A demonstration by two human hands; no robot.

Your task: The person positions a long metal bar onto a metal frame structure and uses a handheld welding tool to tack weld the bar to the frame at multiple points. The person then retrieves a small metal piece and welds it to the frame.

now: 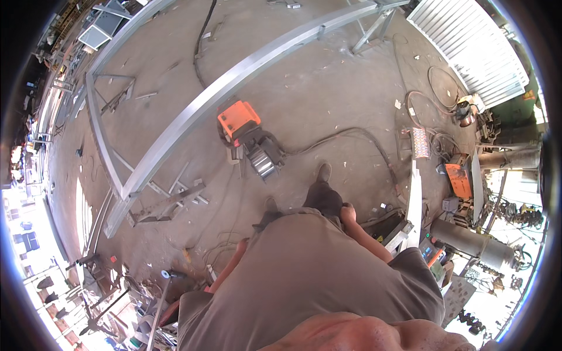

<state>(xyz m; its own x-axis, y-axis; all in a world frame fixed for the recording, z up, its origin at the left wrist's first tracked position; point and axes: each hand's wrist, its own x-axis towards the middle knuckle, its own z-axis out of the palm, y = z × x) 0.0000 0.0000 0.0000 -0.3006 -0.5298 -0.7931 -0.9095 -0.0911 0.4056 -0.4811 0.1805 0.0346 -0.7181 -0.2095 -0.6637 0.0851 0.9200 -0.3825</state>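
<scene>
Littered brown floor (pixel 328 93); orange-topped machine (pixel 240 119)

Arms (pixel 370 241) lowered at sides; right hand (pixel 348 213) beside right thigh (pixel 324 200), left hand (pixel 242 244) partly hidden.

Cannot make out the grip of the left hand (pixel 242 243), well below the orange machine (pixel 239 117), or of the right hand (pixel 349 212), below and right of it. Can see only part of the left shoe (pixel 270 203), below the machine. Lose the black cable (pixel 196 55) at the top edge, above it.
</scene>
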